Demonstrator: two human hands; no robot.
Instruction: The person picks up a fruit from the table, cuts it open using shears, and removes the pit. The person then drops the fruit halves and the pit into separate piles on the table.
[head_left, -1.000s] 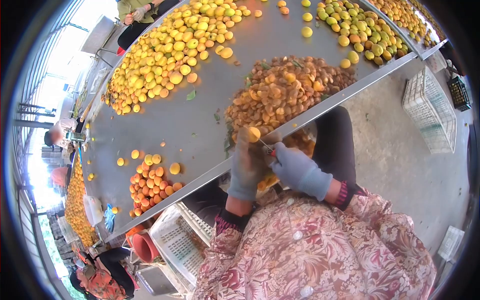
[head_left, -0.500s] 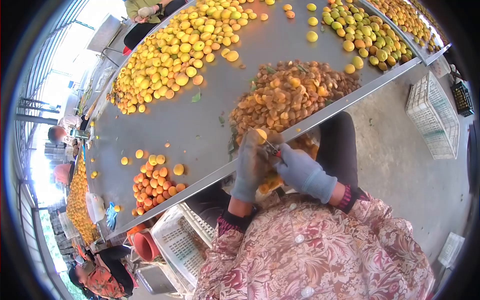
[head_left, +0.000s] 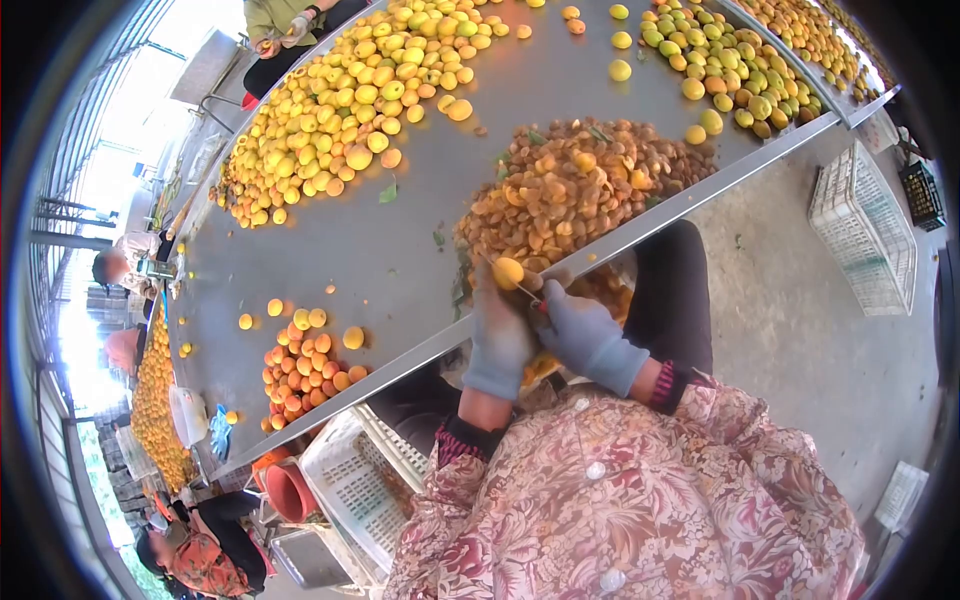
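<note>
Gloved in grey, my left hand [head_left: 498,335] has its fingers closed on a yellow-orange apricot [head_left: 508,272] just above the table's metal rim [head_left: 440,350]. My right hand [head_left: 582,330], gloved too, is closed on a small knife [head_left: 530,294] with a red handle. The blade reaches to the apricot's lower side. Directly beyond both hands lies a heap of brown pits [head_left: 560,195] with a few leaves. Below my hands, orange fruit pieces [head_left: 605,290] show between my legs, partly covered by my right hand.
Yellow apricots [head_left: 350,110] are piled across the table, greener ones [head_left: 735,70] at upper right, orange ones [head_left: 305,365] at lower left. White crates [head_left: 865,230] [head_left: 355,475] stand on both sides of me. A red bucket [head_left: 290,492] is at lower left. Other people sit around the left side.
My right hand has shifted slightly left and down with the knife. The apricot in my left hand sits a little further left and shows more of its surface.
</note>
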